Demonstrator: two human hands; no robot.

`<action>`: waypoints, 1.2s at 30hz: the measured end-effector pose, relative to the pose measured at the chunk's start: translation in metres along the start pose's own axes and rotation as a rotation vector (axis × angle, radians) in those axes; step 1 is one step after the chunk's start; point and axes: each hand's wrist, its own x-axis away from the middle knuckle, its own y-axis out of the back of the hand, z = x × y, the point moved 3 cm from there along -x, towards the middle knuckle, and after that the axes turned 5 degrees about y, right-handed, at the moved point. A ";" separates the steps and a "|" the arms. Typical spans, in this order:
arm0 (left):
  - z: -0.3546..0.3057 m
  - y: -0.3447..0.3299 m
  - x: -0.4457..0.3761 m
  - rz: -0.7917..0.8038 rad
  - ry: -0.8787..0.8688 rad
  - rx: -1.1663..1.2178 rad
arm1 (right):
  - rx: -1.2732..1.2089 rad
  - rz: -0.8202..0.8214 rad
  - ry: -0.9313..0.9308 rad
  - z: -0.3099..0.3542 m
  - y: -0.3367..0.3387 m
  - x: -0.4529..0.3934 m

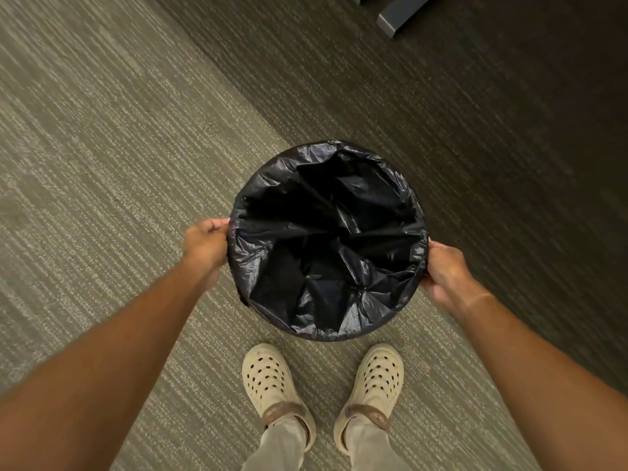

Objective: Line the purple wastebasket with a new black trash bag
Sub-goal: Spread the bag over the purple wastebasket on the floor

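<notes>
The black trash bag (326, 239) is spread open across the mouth of the wastebasket (243, 300), which stands on the carpet (102, 164) just ahead of the person's cream clogs (272, 379). The bag's edge is folded over the rim all the way round, so almost none of the purple shows — only a dark sliver low on the left side might be the basket wall, and its colour cannot be made out. The left hand (205, 246) is closed on the bag at the left rim, thumb on top; the right hand (445, 270) clasps the opposite rim, fingers curled down the outside over the plastic. Inside, the bag lies in loose folds, with a taut crease running straight across from one hand to the other. By the look of it the lining is nearly finished — what seems left is to tug the overhang even, press the slack down toward the bottom, and let go.
</notes>
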 end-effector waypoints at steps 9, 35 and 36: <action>-0.025 0.002 0.023 0.072 -0.084 0.048 | -0.098 0.077 -0.026 0.024 0.009 0.006; 0.002 -0.121 0.093 0.254 -0.964 -1.499 | 0.990 0.388 0.799 0.053 -0.127 0.042; 0.012 -0.127 0.084 0.288 -0.897 -1.643 | 1.107 0.480 0.645 0.041 -0.140 0.025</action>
